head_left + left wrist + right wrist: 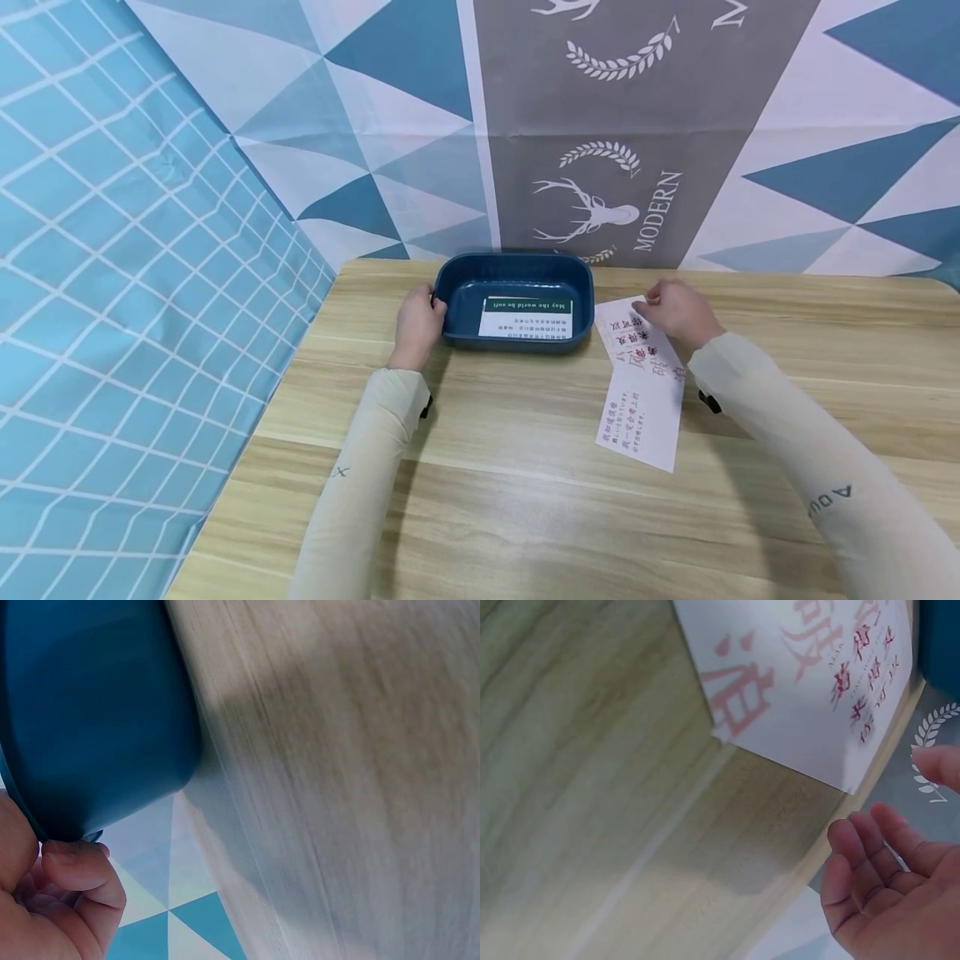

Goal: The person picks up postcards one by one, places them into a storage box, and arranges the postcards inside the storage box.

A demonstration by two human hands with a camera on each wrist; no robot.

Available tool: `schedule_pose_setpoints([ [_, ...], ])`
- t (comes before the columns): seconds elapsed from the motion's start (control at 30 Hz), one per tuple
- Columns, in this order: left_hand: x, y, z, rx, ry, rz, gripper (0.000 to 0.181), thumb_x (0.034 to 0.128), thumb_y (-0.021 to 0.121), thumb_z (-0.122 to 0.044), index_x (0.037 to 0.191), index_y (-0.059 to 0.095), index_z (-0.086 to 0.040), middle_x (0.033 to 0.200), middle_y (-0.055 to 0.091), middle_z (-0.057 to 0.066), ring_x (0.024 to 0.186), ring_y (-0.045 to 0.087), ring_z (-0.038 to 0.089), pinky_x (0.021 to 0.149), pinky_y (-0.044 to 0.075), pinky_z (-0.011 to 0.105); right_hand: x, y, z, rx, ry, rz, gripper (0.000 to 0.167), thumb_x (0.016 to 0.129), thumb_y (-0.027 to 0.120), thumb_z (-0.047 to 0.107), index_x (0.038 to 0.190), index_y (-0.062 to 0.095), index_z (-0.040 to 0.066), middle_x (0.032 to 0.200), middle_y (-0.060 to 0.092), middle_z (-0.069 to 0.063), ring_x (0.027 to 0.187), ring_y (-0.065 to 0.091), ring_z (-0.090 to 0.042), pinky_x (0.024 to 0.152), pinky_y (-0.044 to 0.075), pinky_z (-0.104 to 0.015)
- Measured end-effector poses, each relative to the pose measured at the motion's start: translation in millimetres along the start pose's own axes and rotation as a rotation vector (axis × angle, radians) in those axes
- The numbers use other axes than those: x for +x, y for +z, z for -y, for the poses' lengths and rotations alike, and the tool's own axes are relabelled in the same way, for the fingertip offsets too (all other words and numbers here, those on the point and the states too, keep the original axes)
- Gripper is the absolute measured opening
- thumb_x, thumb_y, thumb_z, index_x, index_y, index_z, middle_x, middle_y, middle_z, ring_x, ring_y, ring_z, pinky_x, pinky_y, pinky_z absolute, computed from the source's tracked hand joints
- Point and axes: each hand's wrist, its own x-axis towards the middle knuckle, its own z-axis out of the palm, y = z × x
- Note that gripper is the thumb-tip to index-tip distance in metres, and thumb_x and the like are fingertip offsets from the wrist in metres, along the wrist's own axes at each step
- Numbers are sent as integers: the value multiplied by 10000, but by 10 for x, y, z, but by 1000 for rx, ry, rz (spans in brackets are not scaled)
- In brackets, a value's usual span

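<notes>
A dark blue rectangular basin (513, 343) stands near the table's back edge. My left hand (418, 327) grips its left end; in the left wrist view the thumb and curled fingers (90, 881) pinch the rim's edge. Inside lies a white card with a green band (527, 318), reading "May the world be soft" in part. To the right of the basin, two printed white cards overlap: an upper card with red characters (611, 321) and a lower card (637, 425). My right hand (678, 311) is at the upper card's far corner, its loosely bent fingers apart from the card in the right wrist view.
The wood-grain table (487, 492) meets a patterned backdrop (420, 108) behind the basin. A blue cloth with white grid lines (135, 292) hangs along the left edge. Dark wrist straps show under both cream sleeves (817, 458).
</notes>
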Motion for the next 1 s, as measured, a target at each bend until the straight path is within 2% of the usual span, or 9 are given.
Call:
schedule_pose_setpoints([
  [0.03,-1,1,1,2,0,0,235,919,442,-115,1083,556,9,1047,602,173,895,539,291,842,467,404,0,12,-13,0,5,-3,522,905,519,355,1154,553,-103,1167,574,-284,1027,555,-405,877,438,-525],
  [0.13,-1,7,8,0,-4,0,231,920,442,-118,1080,557,4,1046,602,169,892,536,288,838,466,401,-7,41,-33,7,27,-6,443,890,540,372,982,618,-55,906,627,-208,802,567,-315,705,457,-428],
  [0.2,2,8,12,0,-4,1,230,921,441,-119,1080,556,1,1046,600,166,892,534,286,838,466,399,-20,52,-26,16,47,-5,398,881,550,383,813,599,-6,697,565,-110,657,507,-242,588,404,-353],
  [0.27,4,10,16,-3,-5,0,235,919,442,-117,1086,556,2,1055,600,167,899,536,286,846,465,400,-27,58,-17,17,75,3,384,875,551,397,698,544,56,597,464,-28,592,446,-198,537,338,-309],
  [0.43,1,2,5,-6,-9,7,249,918,439,-117,1105,551,4,1078,595,170,923,535,289,867,462,399,-40,64,2,8,127,22,418,868,560,430,613,483,107,559,405,7,586,434,-190,537,311,-298],
  [0.63,-7,-2,-3,0,-14,6,254,923,438,-119,1114,551,6,1092,595,175,944,540,292,883,463,402,-66,70,38,-2,144,13,485,840,596,467,560,390,128,519,335,32,520,399,-168,499,285,-287],
  [1.0,-7,-3,-1,-8,-11,10,250,922,438,-119,1106,550,8,1078,593,173,933,536,292,874,462,402,-81,108,121,-23,177,-16,447,821,642,432,597,430,109,569,354,-2,558,416,-190,521,292,-299],
])
